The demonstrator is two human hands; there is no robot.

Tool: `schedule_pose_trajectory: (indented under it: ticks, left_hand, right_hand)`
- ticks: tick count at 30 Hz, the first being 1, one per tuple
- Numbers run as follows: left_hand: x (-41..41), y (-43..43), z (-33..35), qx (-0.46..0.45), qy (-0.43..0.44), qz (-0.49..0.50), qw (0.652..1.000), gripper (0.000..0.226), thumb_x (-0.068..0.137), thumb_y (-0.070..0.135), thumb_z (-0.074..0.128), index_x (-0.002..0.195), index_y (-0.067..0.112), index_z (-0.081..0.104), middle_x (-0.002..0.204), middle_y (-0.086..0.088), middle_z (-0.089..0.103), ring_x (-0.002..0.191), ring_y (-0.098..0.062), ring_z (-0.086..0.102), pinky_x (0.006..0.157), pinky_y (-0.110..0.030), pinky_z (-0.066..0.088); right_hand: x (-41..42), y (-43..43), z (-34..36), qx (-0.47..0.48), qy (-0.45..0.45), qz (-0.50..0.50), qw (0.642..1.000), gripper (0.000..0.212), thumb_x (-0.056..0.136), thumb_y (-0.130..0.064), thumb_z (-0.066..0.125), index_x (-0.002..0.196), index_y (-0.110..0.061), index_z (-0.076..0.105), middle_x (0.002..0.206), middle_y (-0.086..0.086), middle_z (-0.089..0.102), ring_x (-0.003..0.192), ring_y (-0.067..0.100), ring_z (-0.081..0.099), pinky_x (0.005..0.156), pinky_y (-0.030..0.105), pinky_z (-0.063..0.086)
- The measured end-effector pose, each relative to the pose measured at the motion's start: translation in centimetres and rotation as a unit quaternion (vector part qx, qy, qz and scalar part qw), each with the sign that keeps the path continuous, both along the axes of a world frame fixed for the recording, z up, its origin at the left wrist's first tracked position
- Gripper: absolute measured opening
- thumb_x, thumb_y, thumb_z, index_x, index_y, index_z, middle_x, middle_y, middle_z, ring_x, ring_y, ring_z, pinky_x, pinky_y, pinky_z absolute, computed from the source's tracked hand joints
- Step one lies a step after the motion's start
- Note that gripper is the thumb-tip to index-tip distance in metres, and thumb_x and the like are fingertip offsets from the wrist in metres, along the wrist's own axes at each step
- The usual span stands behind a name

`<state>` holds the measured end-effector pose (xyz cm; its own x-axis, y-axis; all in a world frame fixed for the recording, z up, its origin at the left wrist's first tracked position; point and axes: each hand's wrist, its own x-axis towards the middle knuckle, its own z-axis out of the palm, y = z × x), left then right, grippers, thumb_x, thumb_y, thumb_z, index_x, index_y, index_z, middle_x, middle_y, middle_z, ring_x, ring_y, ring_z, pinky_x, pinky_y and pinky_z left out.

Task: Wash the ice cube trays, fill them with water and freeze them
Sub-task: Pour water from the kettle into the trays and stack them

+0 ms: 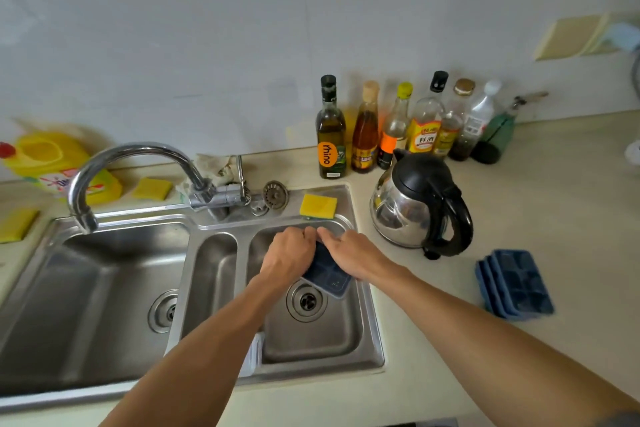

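A dark blue ice cube tray (329, 274) is held over the right-hand basin (367, 322) of the steel sink, just below the middle of the view. It is tilted. Its rounded free corner points to five o'clock and hangs above the right edge of the drain (306, 302). The rim looks paler than the body, square pockets show faintly on its face, and a few light specks sit near that corner. The rest is covered by the hands.

The left grip (289, 253) is closed round the tray's left edge, knuckles up and fingers curled over it. The right grip (356, 257) lies across the tray's right side with fingers reaching to the far edge, touching the left fingertips at twelve o'clock of the tray. Its thumb is hidden, so I cannot tell whether it clasps or only presses.

At three o'clock from the tray, well apart on the bench (433, 340), lies a stack of blue trays (514, 282), nested and slightly fanned. A kettle (419, 204) stands at one o'clock, and a yellow sponge (318, 206) rests on the sink ledge at twelve.
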<state>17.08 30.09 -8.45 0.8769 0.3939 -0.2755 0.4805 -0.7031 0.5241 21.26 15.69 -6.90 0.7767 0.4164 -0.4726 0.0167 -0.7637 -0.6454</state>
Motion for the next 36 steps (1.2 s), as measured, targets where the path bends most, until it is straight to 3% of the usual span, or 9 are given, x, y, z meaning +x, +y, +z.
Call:
schedule_pose_trajectory:
  ticks: [4,11,14,16,19,22,24,29,36]
  left_hand:
    - [-0.3,0.4,0.7,0.008,0.006,-0.024,1.000,0.043,0.104,0.035,0.032,0.086,0.014,0.065,0.100,-0.016,0.070,0.083,-0.028,0.060,0.074,-0.035,0.044]
    - [-0.5,1.0,1.4,0.064,-0.004,-0.060,0.996,0.047,0.107,0.041,0.029,0.090,0.013,0.062,0.100,-0.013,0.071,0.084,-0.029,0.062,0.074,-0.034,0.043]
    - [-0.7,0.8,2.9,0.006,-0.045,-0.014,0.999,0.066,0.101,0.066,0.021,0.085,0.018,0.063,0.086,-0.005,0.067,0.081,-0.024,0.062,0.077,-0.039,0.050]
    - [-1.1,0.8,4.2,-0.047,-0.088,0.028,0.995,0.078,0.091,0.082,0.009,0.084,0.022,0.059,0.080,-0.005,0.066,0.079,-0.024,0.066,0.080,-0.046,0.057]
    - [-2.2,0.3,4.6,-0.146,-0.116,0.099,0.977,0.087,0.075,0.095,0.006,0.091,0.024,0.055,0.082,-0.005,0.068,0.076,-0.023,0.071,0.072,-0.047,0.062]
    - [-2.5,-1.6,3.3,-0.265,-0.078,0.149,0.950,0.073,0.092,0.080,0.024,0.106,0.017,0.057,0.090,-0.007,0.068,0.070,-0.020,0.073,0.048,-0.030,0.058]
    - [-2.1,-2.2,2.8,-0.312,-0.076,0.205,0.925,0.070,0.097,0.072,0.031,0.106,0.009,0.062,0.096,-0.010,0.068,0.076,-0.019,0.069,0.046,-0.026,0.052]
    - [-2.5,-1.4,2.4,-0.200,-0.119,0.153,0.960,0.050,0.101,0.063,0.036,0.081,0.022,0.057,0.080,0.001,0.065,0.070,-0.011,0.062,0.053,-0.025,0.042]
    - [-3.4,-2.2,2.4,-0.185,-0.126,0.071,0.972,0.048,0.102,0.058,0.039,0.076,0.021,0.055,0.072,0.005,0.064,0.058,-0.005,0.059,0.049,-0.016,0.040]
  right_hand:
    - [-1.1,0.4,-0.1,-0.010,-0.036,0.000,0.999,0.070,0.103,-0.067,0.026,0.096,-0.011,0.067,0.084,0.008,0.067,0.075,0.022,0.066,0.061,0.029,0.048]
    - [-2.0,1.3,-0.1,-0.049,-0.126,-0.005,0.991,0.072,0.102,-0.068,0.019,0.086,-0.013,0.063,0.082,0.007,0.064,0.077,0.025,0.065,0.070,0.036,0.051]
    - [-2.0,1.2,0.1,-0.046,-0.162,-0.013,0.986,0.066,0.104,-0.064,0.017,0.095,-0.015,0.059,0.081,0.006,0.060,0.076,0.026,0.061,0.067,0.035,0.044]
    - [-1.8,1.0,0.1,-0.006,-0.152,-0.056,0.987,0.051,0.108,-0.054,0.020,0.109,-0.016,0.053,0.088,0.008,0.063,0.075,0.025,0.060,0.071,0.041,0.053]
    - [-1.4,0.7,0.5,0.078,-0.059,-0.174,0.980,0.062,0.106,-0.061,0.019,0.093,-0.016,0.060,0.099,0.014,0.069,0.091,0.028,0.067,0.085,0.042,0.055]
    - [-1.7,1.6,1.0,0.101,-0.062,-0.196,0.974,0.068,0.103,-0.067,0.017,0.093,-0.017,0.063,0.101,0.012,0.069,0.097,0.029,0.067,0.090,0.042,0.054]
    - [-2.3,2.1,1.4,0.093,-0.082,-0.170,0.978,0.066,0.103,-0.067,0.017,0.084,-0.022,0.062,0.098,0.009,0.069,0.096,0.028,0.067,0.092,0.044,0.054]
    - [-1.5,2.0,1.9,0.089,-0.059,-0.179,0.978,0.069,0.102,-0.068,0.016,0.091,-0.017,0.062,0.103,0.014,0.069,0.098,0.030,0.065,0.094,0.047,0.052]
    - [-1.5,2.1,2.0,0.138,-0.129,-0.241,0.952,0.073,0.102,-0.068,0.023,0.060,-0.016,0.054,0.065,0.000,0.060,0.069,0.019,0.062,0.069,0.038,0.044]
